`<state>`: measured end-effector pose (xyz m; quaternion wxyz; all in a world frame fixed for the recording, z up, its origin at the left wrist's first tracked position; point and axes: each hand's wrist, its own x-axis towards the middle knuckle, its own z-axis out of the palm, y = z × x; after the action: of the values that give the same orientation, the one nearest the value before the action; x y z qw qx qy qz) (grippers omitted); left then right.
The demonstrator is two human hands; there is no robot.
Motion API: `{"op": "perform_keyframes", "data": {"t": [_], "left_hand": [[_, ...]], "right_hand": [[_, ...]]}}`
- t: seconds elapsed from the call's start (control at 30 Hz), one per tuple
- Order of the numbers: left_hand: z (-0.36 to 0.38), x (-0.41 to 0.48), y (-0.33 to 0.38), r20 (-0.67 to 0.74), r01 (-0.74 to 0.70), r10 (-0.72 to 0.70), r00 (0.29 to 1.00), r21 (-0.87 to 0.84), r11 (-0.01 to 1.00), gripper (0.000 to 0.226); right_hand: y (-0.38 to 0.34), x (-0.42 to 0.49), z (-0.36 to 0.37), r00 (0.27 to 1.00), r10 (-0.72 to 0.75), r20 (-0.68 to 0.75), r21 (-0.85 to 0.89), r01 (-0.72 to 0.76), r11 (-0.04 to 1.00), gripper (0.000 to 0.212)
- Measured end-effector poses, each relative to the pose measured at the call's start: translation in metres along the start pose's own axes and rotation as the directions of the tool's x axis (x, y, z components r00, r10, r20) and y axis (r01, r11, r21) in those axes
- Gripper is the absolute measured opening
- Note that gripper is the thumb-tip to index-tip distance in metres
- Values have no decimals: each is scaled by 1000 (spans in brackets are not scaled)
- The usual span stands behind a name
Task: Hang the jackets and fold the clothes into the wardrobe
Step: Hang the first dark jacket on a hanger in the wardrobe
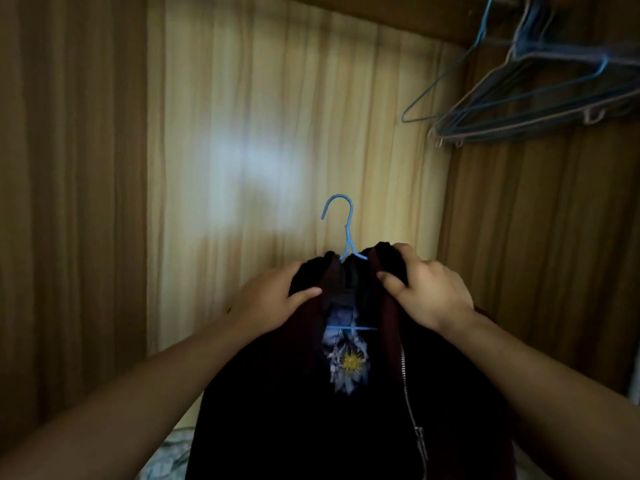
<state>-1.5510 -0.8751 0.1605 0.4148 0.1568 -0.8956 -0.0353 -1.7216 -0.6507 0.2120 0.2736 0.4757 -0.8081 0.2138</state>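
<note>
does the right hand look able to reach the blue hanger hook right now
Probably yes: the hook stands bare above the jacket, close to the right hand, nothing between them. That hand grips the jacket, so it must let go first.

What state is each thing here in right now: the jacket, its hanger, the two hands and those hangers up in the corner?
Dark jacket: on the blue hanger, front open, held up by both hands.
Blue hanger: inside the jacket's shoulders, hook free, not on any rail.
Left hand: grips one side of the jacket's collar.
Right hand: grips the other side.
Spare hangers: bare, bunched together, hanging at upper right.
</note>
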Motion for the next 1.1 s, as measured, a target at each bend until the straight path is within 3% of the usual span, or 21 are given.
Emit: {"op": "perform_keyframes", "data": {"t": [0.1,0.3,0.43,0.87,1.1], "left_hand": [[-30,35,15,-140,-57,66,988,65,996,45],[-90,103,24,-261,-67,82,962,65,996,57],[-122,146,38,-319,-109,120,940,54,993,52],[-175,288,92,-375,-100,138,917,118,988,60],[-168,364,106,-396,-81,105,912,77,994,59]], "right_hand": [[-9,13,-38,999,25,-36,-60,-27,998,58],[-37,44,-115,988,-5,-153,-238,-32,971,51],[-51,66,-164,960,-22,-279,-316,-70,946,43],[-41,158,-260,835,-125,-535,-495,-190,848,33],[-19,208,-278,818,-91,-568,-497,-252,830,29]]}}
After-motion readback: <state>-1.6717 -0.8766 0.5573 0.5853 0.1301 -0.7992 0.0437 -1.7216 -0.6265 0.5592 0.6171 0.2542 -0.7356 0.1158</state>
